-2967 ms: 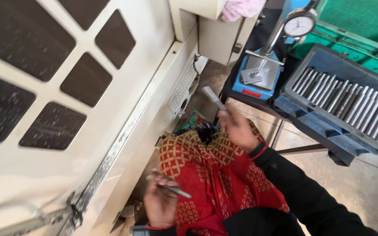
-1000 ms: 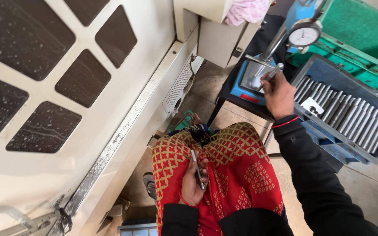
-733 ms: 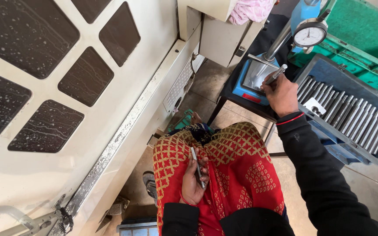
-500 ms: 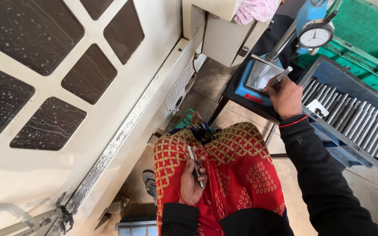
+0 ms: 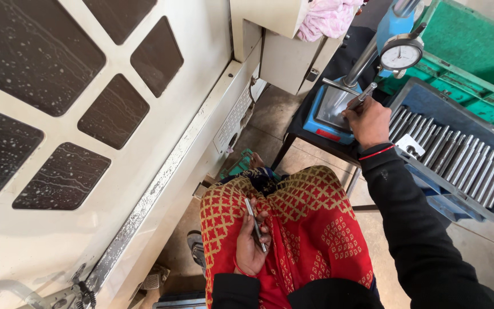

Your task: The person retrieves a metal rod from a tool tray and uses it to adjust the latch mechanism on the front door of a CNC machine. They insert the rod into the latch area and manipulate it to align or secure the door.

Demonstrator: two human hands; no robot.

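Right hand (image 5: 369,121) pinching metal rod (image 5: 362,95) on gauge stand base (image 5: 331,112), under dial gauge (image 5: 401,55). Left hand (image 5: 251,243) gripping second rod (image 5: 256,225) loosely over lap. Risks: rod tilting, skewing reading; lap rod slipping to floor.

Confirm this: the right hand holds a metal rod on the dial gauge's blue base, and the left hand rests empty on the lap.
Not quite. In the head view the left hand is not empty: it holds a thin metal pin on the lap. The rest stands: the right hand holds a metal rod on the dial gauge's blue base.
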